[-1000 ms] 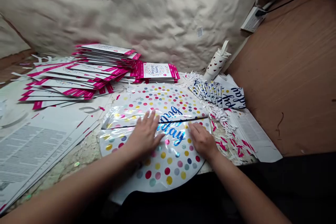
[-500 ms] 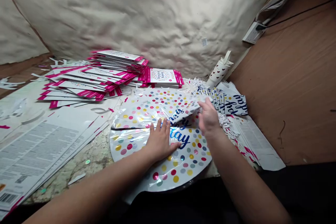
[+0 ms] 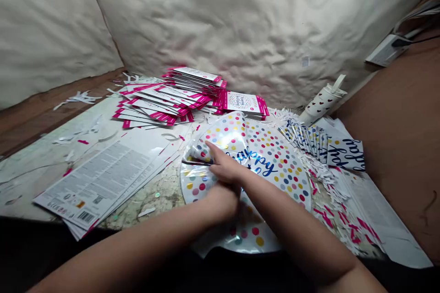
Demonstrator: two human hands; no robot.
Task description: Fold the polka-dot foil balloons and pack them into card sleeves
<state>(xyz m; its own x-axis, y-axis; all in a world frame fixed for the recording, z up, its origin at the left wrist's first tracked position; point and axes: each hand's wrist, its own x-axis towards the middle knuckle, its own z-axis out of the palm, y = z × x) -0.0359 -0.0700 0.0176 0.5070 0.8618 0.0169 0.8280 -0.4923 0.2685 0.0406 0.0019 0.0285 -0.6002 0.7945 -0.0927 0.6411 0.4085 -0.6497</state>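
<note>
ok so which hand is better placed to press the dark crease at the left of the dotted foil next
The right, I'd say: the right hand reaches across the dotted foil to the dark crease, while the left hand sits lower, partly covered.

On my feed, the shiny white foil sheet (image 3: 288, 165) shows coloured dots and blue lettering. It lies creased and partly folded on the table (image 3: 34, 174).

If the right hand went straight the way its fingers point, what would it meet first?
Past the dotted foil beneath it, the right hand would probably meet the pile of pink-edged cards first, though depth is unclear.
</note>
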